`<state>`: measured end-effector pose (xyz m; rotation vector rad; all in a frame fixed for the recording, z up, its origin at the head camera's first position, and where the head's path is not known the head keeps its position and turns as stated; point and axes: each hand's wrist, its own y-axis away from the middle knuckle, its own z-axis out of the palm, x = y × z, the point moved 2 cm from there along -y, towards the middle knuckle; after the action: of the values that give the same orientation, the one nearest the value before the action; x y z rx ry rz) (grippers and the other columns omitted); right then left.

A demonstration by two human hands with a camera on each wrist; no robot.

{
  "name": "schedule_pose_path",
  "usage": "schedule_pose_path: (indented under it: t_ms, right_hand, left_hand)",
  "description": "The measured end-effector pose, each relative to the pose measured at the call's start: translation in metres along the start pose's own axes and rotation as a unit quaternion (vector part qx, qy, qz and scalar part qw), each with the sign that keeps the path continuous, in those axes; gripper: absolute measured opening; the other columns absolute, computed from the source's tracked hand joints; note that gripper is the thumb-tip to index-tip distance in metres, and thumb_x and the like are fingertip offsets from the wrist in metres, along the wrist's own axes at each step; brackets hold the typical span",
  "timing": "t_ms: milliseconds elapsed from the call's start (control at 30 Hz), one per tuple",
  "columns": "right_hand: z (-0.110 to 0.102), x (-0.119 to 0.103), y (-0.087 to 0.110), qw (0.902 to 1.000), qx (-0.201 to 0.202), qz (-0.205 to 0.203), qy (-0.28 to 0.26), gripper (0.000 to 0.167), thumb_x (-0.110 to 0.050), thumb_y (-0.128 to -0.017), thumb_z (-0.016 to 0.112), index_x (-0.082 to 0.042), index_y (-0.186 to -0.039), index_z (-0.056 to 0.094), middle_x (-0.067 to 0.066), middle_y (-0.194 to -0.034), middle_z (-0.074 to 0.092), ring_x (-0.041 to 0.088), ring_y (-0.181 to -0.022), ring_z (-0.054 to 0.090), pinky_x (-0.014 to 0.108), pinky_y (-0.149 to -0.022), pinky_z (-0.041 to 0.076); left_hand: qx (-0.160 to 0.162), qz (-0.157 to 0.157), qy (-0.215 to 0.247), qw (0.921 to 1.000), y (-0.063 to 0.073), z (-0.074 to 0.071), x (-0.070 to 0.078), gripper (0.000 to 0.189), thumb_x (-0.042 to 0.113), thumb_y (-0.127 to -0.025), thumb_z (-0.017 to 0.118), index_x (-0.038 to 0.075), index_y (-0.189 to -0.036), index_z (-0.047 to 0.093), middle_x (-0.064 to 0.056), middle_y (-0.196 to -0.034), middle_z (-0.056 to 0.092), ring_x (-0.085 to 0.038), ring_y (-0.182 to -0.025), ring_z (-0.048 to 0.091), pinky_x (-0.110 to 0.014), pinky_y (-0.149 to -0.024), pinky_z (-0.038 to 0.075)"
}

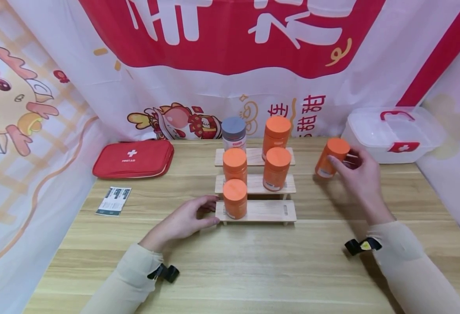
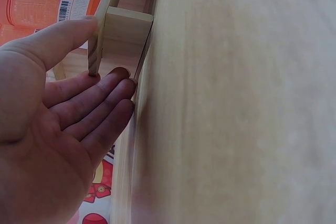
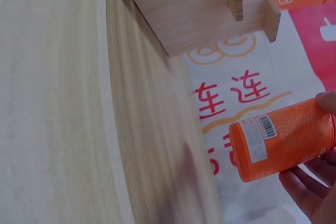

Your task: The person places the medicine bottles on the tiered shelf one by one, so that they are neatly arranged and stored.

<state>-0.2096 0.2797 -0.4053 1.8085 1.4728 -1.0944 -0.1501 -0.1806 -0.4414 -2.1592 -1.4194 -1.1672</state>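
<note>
My right hand point(image 1: 361, 181) grips an orange bottle point(image 1: 327, 161) between thumb and fingers, to the right of the stepped wooden rack point(image 1: 267, 211). The right wrist view shows this bottle point(image 3: 283, 140) tilted above the table, its barcode label showing. At the left end of the rack's lowest step is my left hand point(image 1: 186, 218). Its thumb and index finger pinch the step's end board point(image 2: 97, 51), with the other fingers stretched out below. Near that hand, an orange bottle point(image 1: 235, 199) stands on the lowest step.
Two orange bottles point(image 1: 277, 170) stand on the middle step; another orange bottle point(image 1: 277, 135) and a grey-capped one point(image 1: 233, 131) stand on the top. A red first-aid pouch point(image 1: 133, 159) and blister pack point(image 1: 114, 200) lie left; a white lidded box point(image 1: 394, 133) stands right.
</note>
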Motion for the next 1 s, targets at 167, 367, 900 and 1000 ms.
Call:
schedule_pose_path:
  t_ms: [167, 367, 900, 1000]
  right_hand:
    - [-0.002, -0.007, 0.012, 0.9999, -0.009, -0.006, 0.008, 0.078, -0.051, -0.100, 0.074, -0.012, -0.162, 0.046, 0.013, -0.160, 0.056, 0.031, -0.141, 0.058, 0.034, -0.117, 0.054]
    - [-0.004, -0.013, 0.027, 0.9994, -0.006, -0.034, 0.006, 0.074, -0.045, -0.101, 0.075, -0.010, -0.160, 0.049, 0.015, -0.156, 0.059, 0.029, -0.134, 0.060, 0.010, -0.103, 0.054]
    - [-0.008, -0.032, 0.070, 0.9948, -0.011, -0.101, 0.014, 0.065, -0.032, -0.098, 0.082, -0.008, -0.154, 0.056, 0.014, -0.146, 0.064, -0.004, -0.114, 0.058, -0.001, -0.093, 0.048]
    - [-0.007, -0.036, 0.079, 0.9934, -0.016, -0.113, 0.013, 0.064, -0.029, -0.098, 0.083, -0.009, -0.153, 0.058, 0.014, -0.144, 0.065, -0.005, -0.113, 0.059, -0.002, -0.093, 0.048]
  left_hand:
    - [0.000, 0.000, 0.001, 1.0000, 0.000, 0.000, 0.000, 0.063, 0.029, -0.101, 0.079, 0.008, -0.155, 0.055, -0.005, -0.140, 0.071, -0.025, -0.133, 0.066, -0.052, -0.120, 0.050]
    - [-0.001, -0.005, 0.005, 1.0000, 0.000, 0.000, 0.000, 0.064, 0.030, -0.100, 0.079, 0.009, -0.156, 0.055, -0.005, -0.142, 0.070, -0.025, -0.135, 0.065, -0.052, -0.121, 0.050]
    - [0.000, 0.000, 0.001, 1.0000, -0.001, 0.000, 0.001, 0.062, 0.026, -0.100, 0.079, 0.007, -0.155, 0.055, -0.007, -0.142, 0.071, -0.027, -0.134, 0.066, -0.053, -0.121, 0.050]
    - [0.001, -0.002, 0.003, 1.0000, -0.001, 0.000, 0.001, 0.063, 0.027, -0.100, 0.079, 0.008, -0.155, 0.055, -0.007, -0.142, 0.071, -0.027, -0.135, 0.065, -0.053, -0.121, 0.050]
